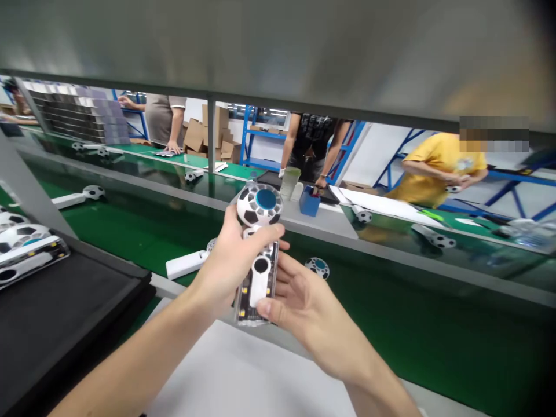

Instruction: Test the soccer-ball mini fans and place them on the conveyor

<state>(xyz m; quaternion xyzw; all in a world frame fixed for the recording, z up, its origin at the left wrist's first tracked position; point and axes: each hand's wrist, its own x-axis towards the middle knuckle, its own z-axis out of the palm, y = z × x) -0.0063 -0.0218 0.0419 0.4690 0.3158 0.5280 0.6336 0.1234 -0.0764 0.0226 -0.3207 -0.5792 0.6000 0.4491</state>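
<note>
1. Device [261, 265], frame centre, ball-patterned head uppermost; held at both ends, presumably for steadiness.
2. Left hand [230, 252]: thumb across front, pinching device against largely hidden fingers.
3. Right hand [308, 304]: thumb pressing lower edge, fingers curled alongside.
4. Green surface [434, 318]: lower right, beyond.

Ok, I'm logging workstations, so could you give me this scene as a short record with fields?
Left hand: grips the football-patterned item near its round head
Right hand: holds its lower part, thumb on the front
Green belt: carries a white-handled piece beside the left forearm
Near side: white sheet below the hands
Across: person in yellow, blue box
</note>
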